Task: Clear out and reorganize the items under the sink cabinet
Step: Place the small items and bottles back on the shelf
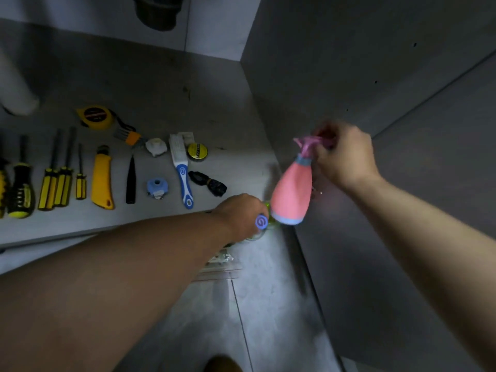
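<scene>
My right hand [345, 155] grips the pink trigger head of a pink spray bottle [291, 193] with blue bands, which hangs tilted in the air by the cabinet's right wall. My left hand [241, 216] is closed around a blue-purple handle [261, 222] at the front right corner of the cabinet floor [161, 84]; something green and clear shows just past its fingers, mostly hidden. Tools lie in a row on the cabinet floor: screwdrivers [57, 181], a yellow utility knife [102, 178], a yellow tape measure [94, 117], a blue-handled brush [182, 173].
A dark drain trap [157, 12] hangs at the top and a white pipe [16, 92] stands at the left. A grey side panel [349, 63] closes the right. Clear plastic bags [220, 261] lie on the tiled floor below my left forearm.
</scene>
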### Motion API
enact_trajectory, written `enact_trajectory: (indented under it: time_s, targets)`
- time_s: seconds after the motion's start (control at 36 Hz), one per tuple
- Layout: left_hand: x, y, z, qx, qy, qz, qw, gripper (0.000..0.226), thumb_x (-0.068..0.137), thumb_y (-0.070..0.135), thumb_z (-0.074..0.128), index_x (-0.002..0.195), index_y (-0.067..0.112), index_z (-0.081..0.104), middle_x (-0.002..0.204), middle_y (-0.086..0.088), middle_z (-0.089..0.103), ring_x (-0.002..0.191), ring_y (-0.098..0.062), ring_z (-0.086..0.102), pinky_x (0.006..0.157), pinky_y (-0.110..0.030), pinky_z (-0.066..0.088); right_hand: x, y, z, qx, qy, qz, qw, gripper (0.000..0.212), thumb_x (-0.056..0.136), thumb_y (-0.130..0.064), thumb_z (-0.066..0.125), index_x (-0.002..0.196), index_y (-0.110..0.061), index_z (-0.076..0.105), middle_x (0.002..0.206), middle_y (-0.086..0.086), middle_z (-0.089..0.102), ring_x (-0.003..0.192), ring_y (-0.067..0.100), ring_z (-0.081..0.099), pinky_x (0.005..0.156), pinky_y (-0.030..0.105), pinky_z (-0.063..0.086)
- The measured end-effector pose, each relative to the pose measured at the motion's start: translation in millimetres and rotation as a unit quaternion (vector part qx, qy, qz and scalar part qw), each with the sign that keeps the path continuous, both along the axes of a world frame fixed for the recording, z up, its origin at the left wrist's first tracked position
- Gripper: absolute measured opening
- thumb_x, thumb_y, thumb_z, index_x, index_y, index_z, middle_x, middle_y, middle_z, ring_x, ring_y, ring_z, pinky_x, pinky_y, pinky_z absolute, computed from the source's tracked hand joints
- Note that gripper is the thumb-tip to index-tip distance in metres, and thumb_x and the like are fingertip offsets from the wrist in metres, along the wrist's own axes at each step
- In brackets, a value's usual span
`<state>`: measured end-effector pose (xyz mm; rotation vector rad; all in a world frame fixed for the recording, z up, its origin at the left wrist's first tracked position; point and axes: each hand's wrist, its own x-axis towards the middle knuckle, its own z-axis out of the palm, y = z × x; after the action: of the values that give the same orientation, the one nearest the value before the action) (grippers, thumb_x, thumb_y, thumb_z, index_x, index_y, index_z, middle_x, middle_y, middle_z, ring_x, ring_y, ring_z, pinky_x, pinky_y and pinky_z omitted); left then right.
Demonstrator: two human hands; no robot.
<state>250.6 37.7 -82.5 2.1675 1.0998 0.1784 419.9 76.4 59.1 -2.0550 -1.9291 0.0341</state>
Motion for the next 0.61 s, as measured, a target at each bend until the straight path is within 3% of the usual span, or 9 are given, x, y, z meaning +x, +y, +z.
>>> enact_trajectory:
  time_s: [0.11,0.22,0.31,0.42,0.61]
  targets:
    - [-13,0,-5,-0.037,-0.049,0.018,0.998,0.012,0.082,0.013,0.071,0.093,0.014,0.076,0.090,-0.008,0.073,0.090,-0.027,0.067,0.079,-0.039,0.055,-10,39,4,0.003,0.003,0.030,1.000,0.025,0.084,-0.023,0.063,0.106,-0.017,0.073,0.103,0.008,0.075,0.097,0.026,0.069,0.081,0.029,0.051]
    - [-18,1,-10,-0.053,-0.074,0.035,0.995,0.025,0.082,0.015,0.076,0.106,0.019,0.078,0.102,-0.006,0.074,0.098,-0.023,0.067,0.086,-0.036,0.053,-19,68,-8,0.008,0.055,0.020,0.998,0.035,0.082,-0.037,0.062,0.108,-0.016,0.073,0.107,0.009,0.074,0.103,0.024,0.068,0.076,0.019,0.042]
    - [-16,2,-12,-0.053,-0.070,0.029,0.996,0.024,0.083,0.015,0.073,0.106,0.019,0.078,0.101,-0.008,0.073,0.097,-0.026,0.067,0.086,-0.038,0.054,-25,82,-18,-0.008,0.081,0.007,0.997,0.049,0.074,-0.042,0.055,0.111,-0.016,0.074,0.110,0.011,0.074,0.106,0.025,0.067,0.083,0.024,0.046]
    - [-16,5,-13,-0.057,-0.100,0.048,0.992,0.020,0.082,0.016,0.075,0.102,0.015,0.077,0.098,-0.006,0.073,0.094,-0.025,0.066,0.084,-0.037,0.053,-21,98,-29,0.004,0.088,-0.020,0.996,0.027,0.086,-0.025,0.068,0.112,-0.016,0.073,0.110,0.013,0.073,0.107,0.027,0.068,0.087,0.030,0.050]
    - [-17,31,6,-0.070,-0.243,0.157,0.955,0.027,0.075,0.029,0.087,0.099,0.021,0.078,0.095,0.006,0.074,0.088,-0.013,0.070,0.084,-0.034,0.056,-9,104,-29,0.015,0.060,-0.012,0.998,0.025,0.086,-0.020,0.067,0.108,-0.008,0.072,0.107,0.017,0.072,0.102,0.028,0.068,0.077,0.025,0.044]
